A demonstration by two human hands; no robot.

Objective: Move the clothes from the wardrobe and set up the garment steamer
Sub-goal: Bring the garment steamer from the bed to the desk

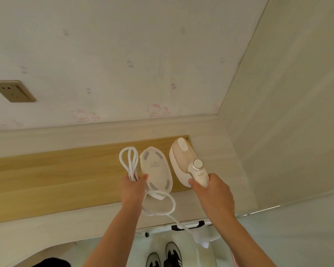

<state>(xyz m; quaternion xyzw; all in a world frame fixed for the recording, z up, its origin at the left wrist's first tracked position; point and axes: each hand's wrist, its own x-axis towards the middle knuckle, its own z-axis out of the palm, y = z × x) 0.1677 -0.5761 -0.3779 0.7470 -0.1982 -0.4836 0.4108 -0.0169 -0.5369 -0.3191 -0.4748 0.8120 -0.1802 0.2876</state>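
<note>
A cream handheld garment steamer with a round dial hangs over the yellow wooden shelf, near its right end. My right hand grips its handle from below. My left hand holds a looped bundle of the white power cord together with a translucent oval base plate. More cord loops down below the hands to a white plug hanging lower.
A beige wall socket sits on the patterned wall at the left. A pale side panel closes the right side. Below, the floor and my shoes show, with a dark shape at the bottom left.
</note>
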